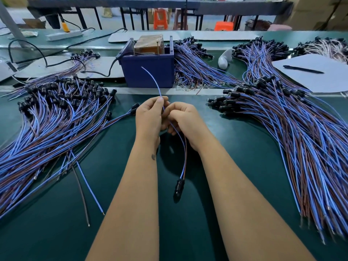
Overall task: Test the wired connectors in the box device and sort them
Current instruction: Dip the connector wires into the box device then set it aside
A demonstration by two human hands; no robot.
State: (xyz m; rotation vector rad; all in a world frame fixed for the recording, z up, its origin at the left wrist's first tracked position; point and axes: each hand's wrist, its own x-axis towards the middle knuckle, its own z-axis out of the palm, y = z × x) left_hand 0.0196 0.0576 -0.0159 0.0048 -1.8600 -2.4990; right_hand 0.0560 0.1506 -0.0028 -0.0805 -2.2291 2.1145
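Green tabletop (235, 147) carries heaps of wired connectors; one connector (178, 187) dangles between both forearms, its blue wire (154, 81) pinched by the left hand (148, 117), the right hand (184, 119) gripping lower. Beyond stands the blue box device (148, 72). Loose wire ends could miss its contacts, I judge.
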